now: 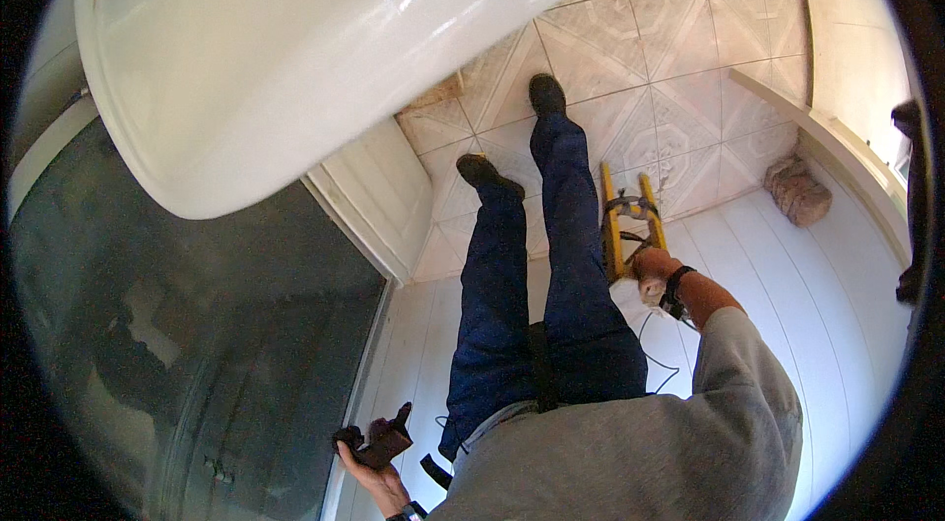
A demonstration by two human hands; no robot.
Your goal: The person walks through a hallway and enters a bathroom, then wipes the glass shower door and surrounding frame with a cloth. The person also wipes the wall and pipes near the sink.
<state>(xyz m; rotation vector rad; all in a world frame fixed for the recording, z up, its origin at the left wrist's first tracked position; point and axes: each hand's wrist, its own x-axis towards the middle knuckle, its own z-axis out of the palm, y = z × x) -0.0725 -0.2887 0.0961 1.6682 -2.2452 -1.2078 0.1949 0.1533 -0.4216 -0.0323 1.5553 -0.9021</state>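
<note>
My left hand (372, 480) is low in the view, closed round a dark reddish-brown, blocky object (386, 444) with a black part sticking up; its exact kind cannot be made out. To the right of my legs, my right hand (654, 275) closes at the near end of a yellow two-barred tool (612, 236) with black fittings between its bars. The far ends of the bars point away over the tiles. My fingers partly hide where they grip it. A thin dark cable (677, 371) hangs below my right wrist.
A white basin (295, 78) fills the upper left, above a dark glass panel (197, 324) and a white cabinet side (379, 196). Patterned tiles (679, 39) cover the floor beyond my feet. A brown bundle (799, 191) lies by the white panelling (787, 305) at right.
</note>
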